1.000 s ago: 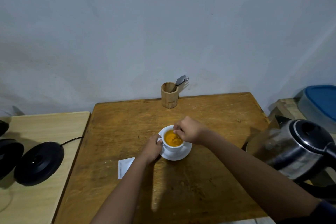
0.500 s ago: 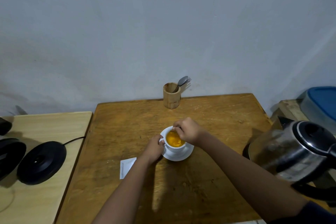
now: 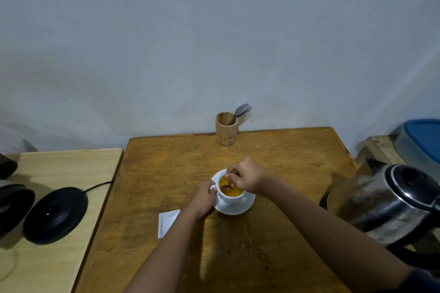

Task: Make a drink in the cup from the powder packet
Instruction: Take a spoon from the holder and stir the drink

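Note:
A white cup (image 3: 230, 198) holding orange liquid stands on a white saucer (image 3: 240, 208) in the middle of the brown wooden table (image 3: 273, 154). My left hand (image 3: 204, 198) grips the cup's handle on its left side. Above the cup, my right hand (image 3: 245, 175) pinches a spoon (image 3: 228, 186) whose bowl dips into the liquid. The white powder packet (image 3: 166, 221) lies flat on the table just left of my left forearm, partly hidden by it.
A wooden holder (image 3: 226, 129) with cutlery stands at the table's far edge by the wall. A steel kettle (image 3: 385, 200) sits at the right edge. Its black base (image 3: 56, 215) rests on the lighter side table (image 3: 71, 166) to the left. A blue-lidded container (image 3: 421, 140) is far right.
My right hand has shifted slightly over the cup with the spoon, whose bowl now shows in the liquid. The left hand stays on the handle.

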